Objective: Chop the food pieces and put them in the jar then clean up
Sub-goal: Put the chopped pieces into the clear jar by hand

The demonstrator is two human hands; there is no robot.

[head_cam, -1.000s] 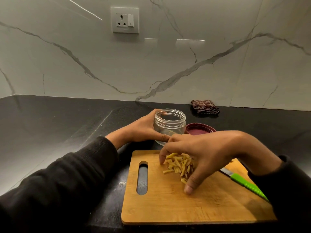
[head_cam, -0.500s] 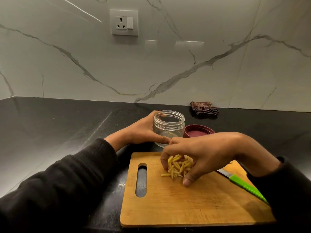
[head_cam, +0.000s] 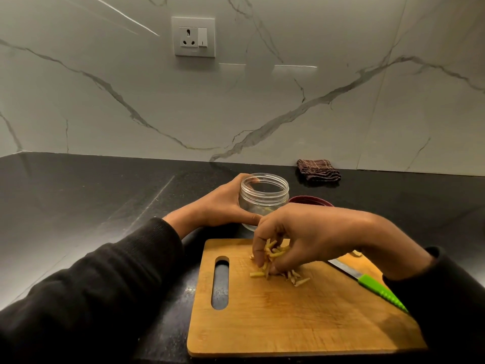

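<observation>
A wooden cutting board lies on the black counter in front of me. Short yellow food pieces sit in a small pile on its upper part. My right hand arches over the pile, fingertips pinching a bunch of the pieces, with a few loose ones left on the board. Just behind the board stands a clear open jar, upright, with my left hand wrapped round its left side. A knife with a green handle rests on the board's right side, partly under my right wrist.
A dark red lid lies on the counter right of the jar, mostly hidden by my right hand. A folded brown checked cloth sits against the marble wall. A wall socket is above.
My right hand has closed its fingers on the food pieces and lifted slightly, leaving a few on the board. The left hand still holds the jar.
</observation>
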